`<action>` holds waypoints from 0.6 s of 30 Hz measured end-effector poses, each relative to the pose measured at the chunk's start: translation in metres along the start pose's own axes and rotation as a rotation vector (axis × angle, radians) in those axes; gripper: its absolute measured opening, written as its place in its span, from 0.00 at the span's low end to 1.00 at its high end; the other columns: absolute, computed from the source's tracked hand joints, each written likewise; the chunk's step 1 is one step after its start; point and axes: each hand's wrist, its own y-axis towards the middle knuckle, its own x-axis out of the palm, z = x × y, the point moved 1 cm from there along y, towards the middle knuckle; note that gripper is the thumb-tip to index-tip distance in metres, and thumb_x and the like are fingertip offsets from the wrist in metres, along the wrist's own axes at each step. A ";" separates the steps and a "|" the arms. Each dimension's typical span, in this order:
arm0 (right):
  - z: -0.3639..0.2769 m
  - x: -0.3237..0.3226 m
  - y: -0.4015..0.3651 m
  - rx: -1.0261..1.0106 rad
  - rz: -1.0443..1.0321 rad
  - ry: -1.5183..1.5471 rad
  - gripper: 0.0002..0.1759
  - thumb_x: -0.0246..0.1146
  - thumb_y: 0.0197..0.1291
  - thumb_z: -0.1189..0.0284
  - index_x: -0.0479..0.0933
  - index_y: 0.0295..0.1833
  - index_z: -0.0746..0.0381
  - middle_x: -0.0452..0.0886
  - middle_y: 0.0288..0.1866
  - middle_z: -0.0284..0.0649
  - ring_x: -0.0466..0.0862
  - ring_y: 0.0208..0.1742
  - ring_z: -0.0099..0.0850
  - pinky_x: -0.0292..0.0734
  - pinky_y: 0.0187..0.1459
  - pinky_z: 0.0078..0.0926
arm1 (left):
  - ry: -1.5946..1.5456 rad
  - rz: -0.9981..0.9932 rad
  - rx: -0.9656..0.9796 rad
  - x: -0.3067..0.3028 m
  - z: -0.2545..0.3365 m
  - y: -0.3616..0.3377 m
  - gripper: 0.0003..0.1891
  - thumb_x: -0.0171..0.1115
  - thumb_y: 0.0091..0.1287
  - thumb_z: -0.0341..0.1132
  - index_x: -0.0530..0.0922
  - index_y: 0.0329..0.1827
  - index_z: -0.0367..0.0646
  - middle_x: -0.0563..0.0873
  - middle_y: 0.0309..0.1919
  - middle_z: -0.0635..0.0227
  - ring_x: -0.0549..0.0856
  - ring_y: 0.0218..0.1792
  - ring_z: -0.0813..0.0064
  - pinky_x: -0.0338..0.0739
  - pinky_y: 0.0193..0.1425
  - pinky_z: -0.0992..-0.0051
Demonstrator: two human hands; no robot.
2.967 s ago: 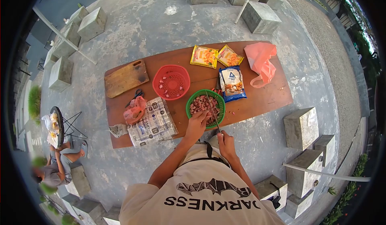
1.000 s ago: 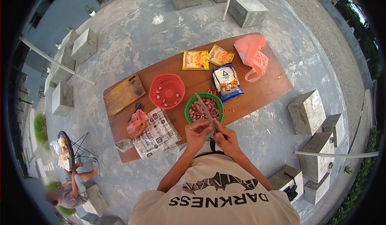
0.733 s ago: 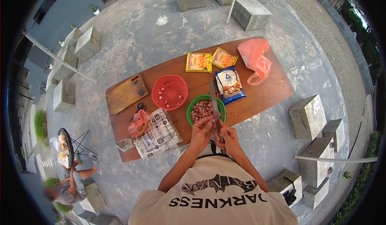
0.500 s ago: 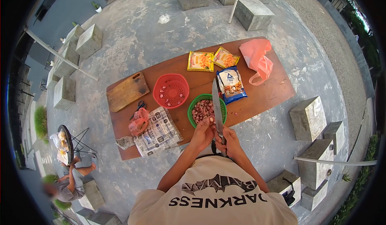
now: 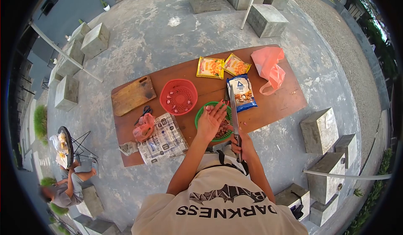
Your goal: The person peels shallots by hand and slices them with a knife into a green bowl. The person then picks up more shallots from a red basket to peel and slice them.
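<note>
My left hand [image 5: 213, 120] is over the green basket [image 5: 198, 114], palm up with the fingers stretched out and apart. A small pinkish shallot [image 5: 209, 108] shows right by its thumb. More shallots [image 5: 222, 131] fill the basket, partly hidden under this hand. My right hand [image 5: 243, 146] is wrapped around the black handle of a large knife [image 5: 234, 113]. The long blade points away from me, along the basket's right side, its tip overlapping the blue-and-white packet [image 5: 242, 93]. Beyond, a red basket [image 5: 179, 84] holds several shallots.
On the brown table [image 5: 157, 93] are a cutting board [image 5: 134, 96], scissors [image 5: 145, 110], newspaper [image 5: 163, 138], a small red plastic bag [image 5: 145, 126], two yellow packets [image 5: 210, 68] and a large pink bag [image 5: 268, 67]. Concrete blocks [image 5: 321, 130] surround it. A person [image 5: 69, 191] sits at far left.
My left hand has moved away from the knife, forward over the green basket, and its fingers have spread. The right hand has shifted slightly right, taking the knife with it.
</note>
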 end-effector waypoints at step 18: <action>-0.013 0.004 0.004 -0.240 0.148 -0.444 0.14 0.57 0.68 0.63 0.76 0.40 0.65 0.64 0.17 0.27 0.64 0.14 0.15 0.57 0.15 0.15 | 0.148 0.225 -0.143 -0.020 -0.006 -0.018 0.16 0.36 0.77 0.48 0.68 0.40 0.49 0.77 0.57 0.56 0.74 0.63 0.57 0.72 0.64 0.54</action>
